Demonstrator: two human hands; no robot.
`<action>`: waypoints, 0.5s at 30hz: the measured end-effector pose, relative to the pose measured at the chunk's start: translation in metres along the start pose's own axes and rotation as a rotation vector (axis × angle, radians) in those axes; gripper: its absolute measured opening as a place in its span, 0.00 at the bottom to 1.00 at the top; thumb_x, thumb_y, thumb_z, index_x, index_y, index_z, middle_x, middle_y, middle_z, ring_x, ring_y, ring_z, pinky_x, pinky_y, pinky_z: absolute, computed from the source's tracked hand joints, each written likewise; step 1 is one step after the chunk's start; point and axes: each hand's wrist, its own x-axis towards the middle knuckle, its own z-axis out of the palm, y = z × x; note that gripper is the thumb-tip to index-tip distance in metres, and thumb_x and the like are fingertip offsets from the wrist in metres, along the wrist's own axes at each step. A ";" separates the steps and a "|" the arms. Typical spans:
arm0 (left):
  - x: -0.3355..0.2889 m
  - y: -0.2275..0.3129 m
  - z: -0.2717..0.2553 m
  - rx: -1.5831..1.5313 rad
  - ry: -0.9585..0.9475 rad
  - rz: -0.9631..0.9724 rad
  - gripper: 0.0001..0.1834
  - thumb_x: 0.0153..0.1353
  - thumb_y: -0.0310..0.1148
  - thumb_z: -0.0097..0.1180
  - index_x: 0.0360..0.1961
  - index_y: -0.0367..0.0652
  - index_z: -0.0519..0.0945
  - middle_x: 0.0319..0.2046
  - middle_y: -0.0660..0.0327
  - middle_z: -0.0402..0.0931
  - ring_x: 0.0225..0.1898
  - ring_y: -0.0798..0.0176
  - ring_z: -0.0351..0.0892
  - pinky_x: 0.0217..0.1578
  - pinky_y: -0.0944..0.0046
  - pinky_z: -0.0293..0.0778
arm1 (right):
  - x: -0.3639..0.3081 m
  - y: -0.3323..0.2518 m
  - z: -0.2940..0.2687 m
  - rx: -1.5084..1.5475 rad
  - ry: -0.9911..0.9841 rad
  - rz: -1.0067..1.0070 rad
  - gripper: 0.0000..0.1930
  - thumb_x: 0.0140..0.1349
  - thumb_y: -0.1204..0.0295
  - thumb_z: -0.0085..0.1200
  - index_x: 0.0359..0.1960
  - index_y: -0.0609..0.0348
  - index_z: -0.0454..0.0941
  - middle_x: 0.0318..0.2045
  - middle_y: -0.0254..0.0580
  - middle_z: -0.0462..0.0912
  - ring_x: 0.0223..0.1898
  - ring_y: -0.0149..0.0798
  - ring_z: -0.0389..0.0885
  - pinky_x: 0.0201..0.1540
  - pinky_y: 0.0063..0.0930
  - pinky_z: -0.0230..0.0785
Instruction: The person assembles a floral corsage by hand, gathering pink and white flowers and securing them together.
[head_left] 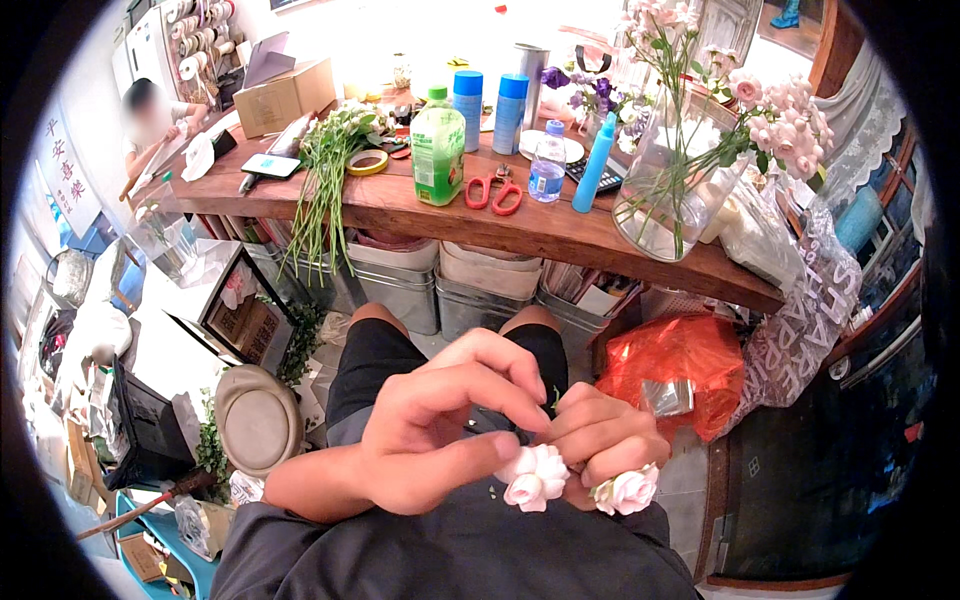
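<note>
My right hand [610, 435] is closed, its fingers curled around the stems of small pale pink roses, the stems mostly hidden. One rose cluster [533, 480] hangs between my hands, and another rose [628, 490] shows below the right fingers. My left hand [440, 430] arches over from the left. Its thumb tip rests at the top of the nearer cluster and its index fingertip comes close to the right hand's knuckles, thumb and index apart. A bit of green [557, 397] pokes up between the hands. Both hands are above my lap.
A wooden table [400, 210] ahead carries cut green stems [325, 180], red-handled scissors [494, 193], a green bottle [437, 150], blue cans and a glass vase [665, 190] of pink flowers. An orange bag [670, 370] lies right; a round stool [257, 420] stands left. Another person [150, 130] sits far left.
</note>
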 end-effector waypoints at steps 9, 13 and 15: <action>-0.001 0.000 0.009 0.445 -0.002 0.394 0.23 0.47 0.27 0.72 0.48 0.39 0.86 0.50 0.53 0.78 0.46 0.53 0.77 0.49 0.56 0.68 | -0.011 0.002 0.009 -0.023 0.251 0.023 0.20 0.50 0.84 0.74 0.35 0.56 0.72 0.31 0.53 0.89 0.32 0.49 0.89 0.29 0.39 0.70; 0.000 -0.002 0.009 0.420 0.058 0.373 0.20 0.47 0.23 0.70 0.44 0.39 0.87 0.47 0.53 0.79 0.46 0.54 0.77 0.49 0.56 0.69 | -0.007 0.002 0.005 -0.050 0.201 -0.030 0.20 0.51 0.83 0.75 0.35 0.56 0.72 0.29 0.51 0.88 0.33 0.49 0.89 0.29 0.37 0.68; 0.001 -0.002 0.009 0.430 0.058 0.370 0.19 0.47 0.21 0.68 0.43 0.38 0.88 0.46 0.53 0.79 0.46 0.54 0.77 0.49 0.56 0.70 | -0.006 0.001 0.005 -0.066 0.174 -0.010 0.20 0.51 0.83 0.75 0.34 0.56 0.72 0.29 0.50 0.88 0.33 0.49 0.89 0.29 0.36 0.68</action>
